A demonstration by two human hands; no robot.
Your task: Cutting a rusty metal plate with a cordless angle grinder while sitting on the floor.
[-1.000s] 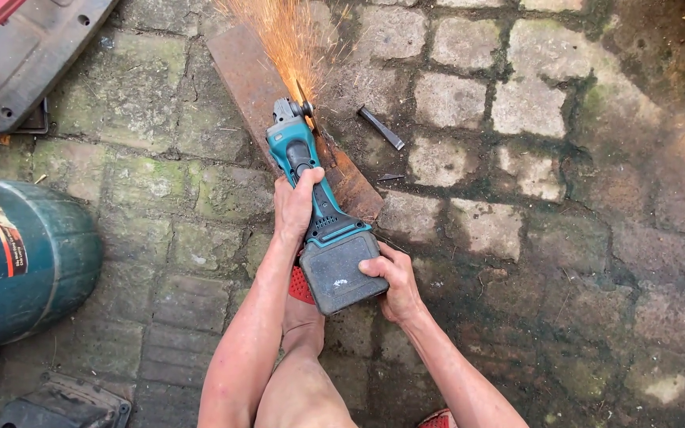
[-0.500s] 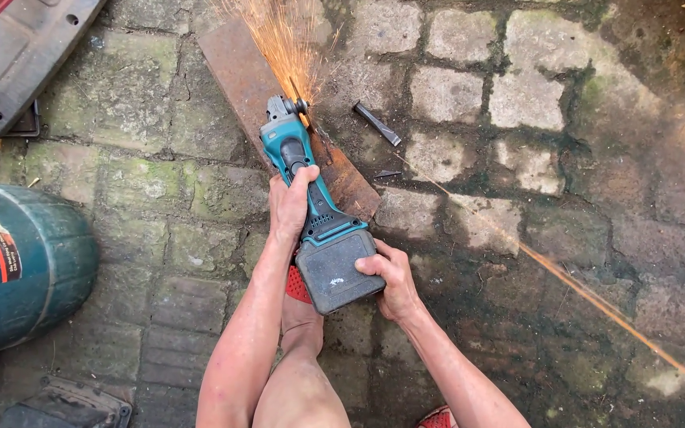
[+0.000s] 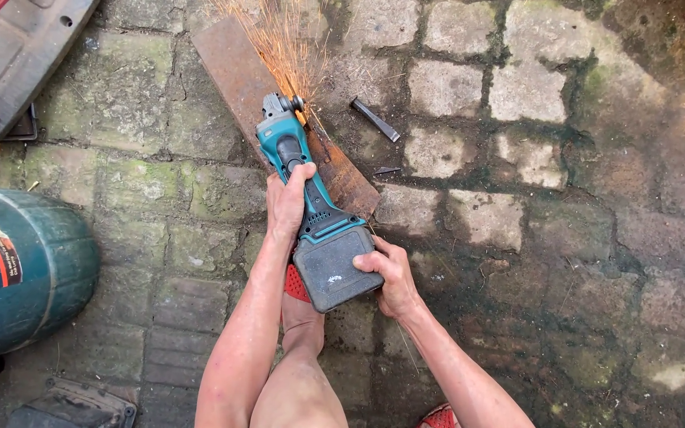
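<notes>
Both hands (image 3: 288,202) grip teal grinder (image 3: 311,206) sparking on rusty flat bar (image 3: 235,71).

1. Left hand (image 3: 288,202): arm stretched forward, fingers wrapped shut round the grinder (image 3: 311,208) neck.
2. Right hand (image 3: 390,273): elbow bent, wrist angled in, fingers clamped on the grinder's rear block.
3. Both forearms bare, converging from the bottom edge.

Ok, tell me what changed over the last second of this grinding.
Little moved. The teal angle grinder kept cutting at the same spot on the rusty steel bar, sparks spraying away throughout; a long spark streak seen half a second ago is gone. The left hand stayed on the grinder's body, the right hand at its battery end. Green drum and paving unchanged.
</notes>
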